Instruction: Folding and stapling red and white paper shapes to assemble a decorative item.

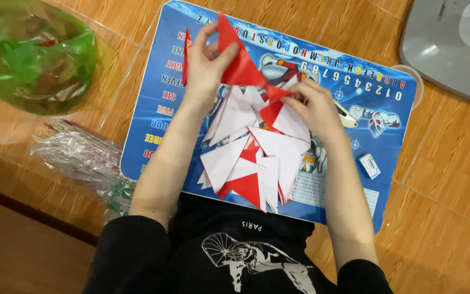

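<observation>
The left hand (205,60) pinches a red paper triangle (239,61) above the far side of the blue lap desk (393,117); the right hand (314,103) grips its lower tip, just above the pile of folded triangles (254,163) (red and white). Uneven pulling could tear the paper.
</observation>
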